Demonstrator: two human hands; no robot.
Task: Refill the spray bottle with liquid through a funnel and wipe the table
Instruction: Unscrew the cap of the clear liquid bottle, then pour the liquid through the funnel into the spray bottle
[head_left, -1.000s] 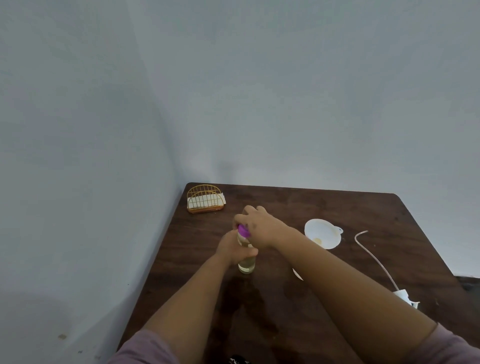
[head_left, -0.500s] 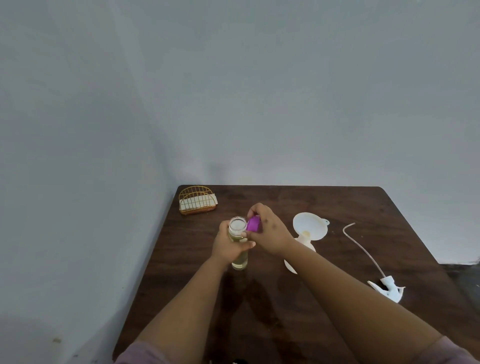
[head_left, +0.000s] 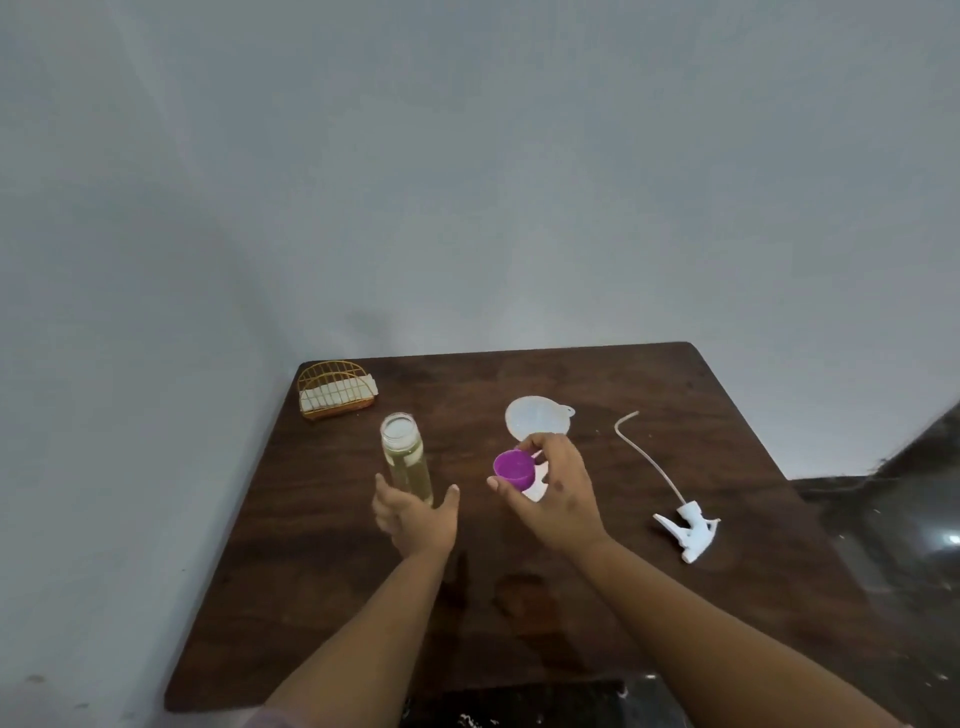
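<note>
The person's left hand is sitting low at the base of a clear bottle, fingers spread and loose on either side of it, thumb out to the right, not really curling around the glass. The bottle is standing upright on the dark wooden counter, uncapped, its mouth open at the top, with pale yellowish liquid filling most of it.

Over on the right, the right hand is pinching a purple cap between thumb and fingertips, holding it up off the counter with its hollow side facing the camera. The cap is sitting well apart from the bottle's mouth, off to its right.

Just behind that hand, a white funnel is lying on the counter, its wide rim facing up and toward the camera, its spout end hiding behind the cap and fingers.

Farther right, the white spray trigger head is lying on its side, its long thin dip tube curving away toward the far edge.

At the far left corner, a gold wire basket is holding folded white cloths or napkins. Near the front edge, dark wet-looking patches are showing on the wood.
</note>
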